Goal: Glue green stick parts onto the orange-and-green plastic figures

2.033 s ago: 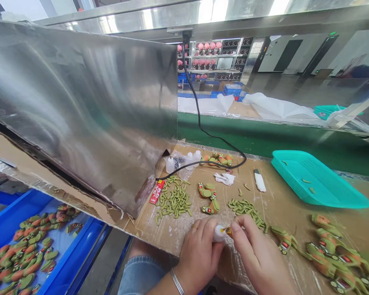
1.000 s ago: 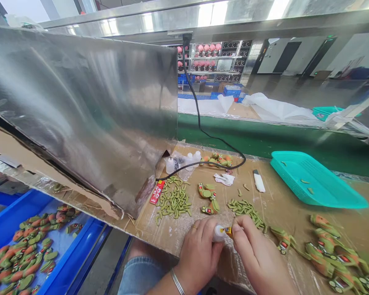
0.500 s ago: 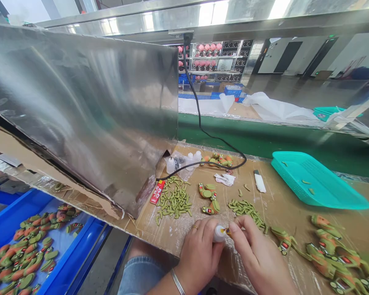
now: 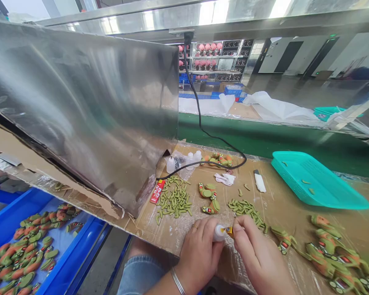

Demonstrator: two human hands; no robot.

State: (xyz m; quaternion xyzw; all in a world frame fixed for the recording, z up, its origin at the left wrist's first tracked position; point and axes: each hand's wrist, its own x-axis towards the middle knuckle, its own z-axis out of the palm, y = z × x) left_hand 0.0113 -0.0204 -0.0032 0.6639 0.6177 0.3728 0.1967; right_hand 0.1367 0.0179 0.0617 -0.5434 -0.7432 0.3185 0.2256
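Left hand: our left hand (image 4: 199, 248) is curled shut around a small white plastic squeeze bottle (image 4: 218, 233), nozzle pointing right; a ring sits on one finger and a thin silver bangle (image 4: 177, 281) on the wrist.
Right hand: our right hand (image 4: 258, 256) pinches a small orange piece (image 4: 229, 231) between thumb and forefinger, pressed against the bottle's nozzle; we cannot tell what the piece is.
Location: bottle and piece meet just above the near edge of the cardboard-covered, tape-wrapped worktop (image 4: 283, 205).
Green parts, left: we count one loose heap of small green moulded pieces (image 4: 174, 199), beyond the left hand.
Green parts, right: a smaller heap of the same green pieces (image 4: 245, 209), just beyond the right hand.
Figures, centre: two green-and-orange rubber toy figures (image 4: 209, 198) between the heaps.
Figures, right: a cluster of like figures (image 4: 332, 252) at the right edge.
Writing: a red flat packet with white lettering (image 4: 157, 191) beside the left heap; we cannot read the print.
Spare bottles: three small white bottles (image 4: 184, 161) at the back, crossed by a black power cable (image 4: 203, 131).
Tray: a teal perforated plastic tray (image 4: 318, 180), holding a few green pieces.
Bin: a blue plastic crate (image 4: 80, 254) at lower left, filled with figures.
Screen: a large sheet-metal panel (image 4: 80, 110) leaning over the worktop's left side.
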